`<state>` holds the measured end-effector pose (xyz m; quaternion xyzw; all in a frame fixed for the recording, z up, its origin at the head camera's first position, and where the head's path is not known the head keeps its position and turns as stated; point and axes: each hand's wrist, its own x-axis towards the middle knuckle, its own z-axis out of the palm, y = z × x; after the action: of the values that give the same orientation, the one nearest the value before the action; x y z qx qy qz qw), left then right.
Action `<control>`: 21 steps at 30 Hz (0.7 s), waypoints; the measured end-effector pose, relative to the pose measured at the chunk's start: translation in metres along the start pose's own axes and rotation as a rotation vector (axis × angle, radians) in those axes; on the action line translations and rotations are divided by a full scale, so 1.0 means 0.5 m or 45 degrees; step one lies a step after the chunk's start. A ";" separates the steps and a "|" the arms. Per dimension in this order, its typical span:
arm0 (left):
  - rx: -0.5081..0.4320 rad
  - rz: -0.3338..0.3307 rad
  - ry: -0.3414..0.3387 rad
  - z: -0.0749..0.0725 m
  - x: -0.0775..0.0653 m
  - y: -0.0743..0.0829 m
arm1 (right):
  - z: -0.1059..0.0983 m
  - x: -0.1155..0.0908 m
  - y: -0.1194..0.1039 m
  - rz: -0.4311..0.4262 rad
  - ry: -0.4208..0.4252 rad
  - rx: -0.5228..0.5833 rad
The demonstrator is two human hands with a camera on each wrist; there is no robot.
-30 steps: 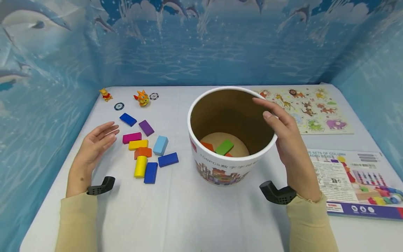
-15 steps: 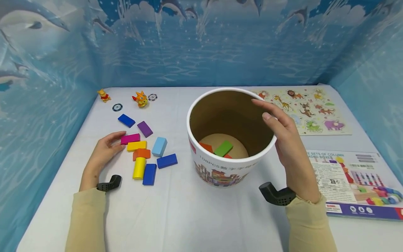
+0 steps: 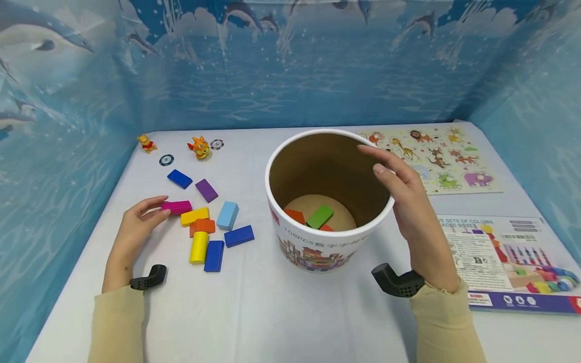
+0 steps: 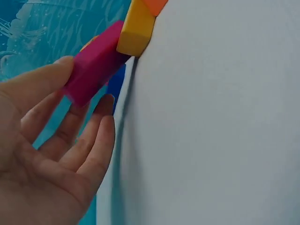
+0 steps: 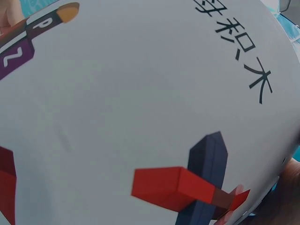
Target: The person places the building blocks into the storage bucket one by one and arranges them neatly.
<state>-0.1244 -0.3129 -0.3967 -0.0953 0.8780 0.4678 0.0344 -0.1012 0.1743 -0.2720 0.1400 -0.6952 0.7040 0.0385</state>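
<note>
My left hand (image 3: 133, 227) pinches the end of a magenta block (image 3: 176, 207) between thumb and fingers, at the left of a loose group of blocks. In the left wrist view, the block's far end lies against a yellow block (image 4: 137, 28). A large white bucket (image 3: 327, 234) with printed pictures stands in the middle, with a green block (image 3: 320, 216) and orange-red blocks (image 3: 295, 216) on its floor. My right hand (image 3: 408, 201) holds the bucket at its right rim, two digits reaching over the opening. In the right wrist view the bucket's printed wall (image 5: 108, 103) fills most of the picture.
Near the left hand lie an orange block (image 3: 202, 227), a yellow cylinder (image 3: 198, 248), a light blue block (image 3: 227, 216), a purple block (image 3: 207, 190) and several dark blue blocks (image 3: 239, 236). Small figurines (image 3: 199, 147) stand behind. An animal board (image 3: 447, 184) and a flat box (image 3: 504, 262) lie right.
My left hand has come in to the magenta block, taken hold of it and drawn it a little left, turning it slightly. The right hand stays at the bucket's rim.
</note>
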 end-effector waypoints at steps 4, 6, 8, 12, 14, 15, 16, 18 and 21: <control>-0.280 -0.054 0.076 -0.018 0.009 -0.010 | 0.000 0.000 0.000 -0.001 0.001 0.004; -0.515 -0.020 0.117 -0.026 0.028 -0.030 | 0.000 0.000 0.000 -0.001 0.002 0.005; -0.733 0.007 0.127 -0.035 0.040 -0.031 | 0.000 0.000 0.000 -0.002 0.001 0.003; -1.052 0.105 0.066 -0.041 0.013 0.059 | 0.001 0.001 0.001 -0.007 0.000 0.002; -1.176 0.203 -0.024 -0.036 -0.018 0.131 | 0.001 0.001 0.002 -0.006 -0.002 0.001; -1.199 0.258 -0.069 -0.032 -0.035 0.169 | 0.001 0.001 0.002 -0.006 -0.002 -0.001; -1.191 0.313 -0.108 -0.026 -0.052 0.209 | 0.001 0.001 0.002 -0.005 -0.003 -0.004; -1.208 0.456 -0.235 -0.016 -0.070 0.270 | 0.000 0.000 0.002 -0.004 -0.004 -0.006; -1.136 0.597 -0.405 0.002 -0.085 0.355 | -0.001 -0.001 0.002 -0.006 -0.002 -0.005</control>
<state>-0.1184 -0.2095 -0.2462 0.1703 0.5752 0.7999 0.0179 -0.1012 0.1748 -0.2731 0.1420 -0.6963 0.7024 0.0399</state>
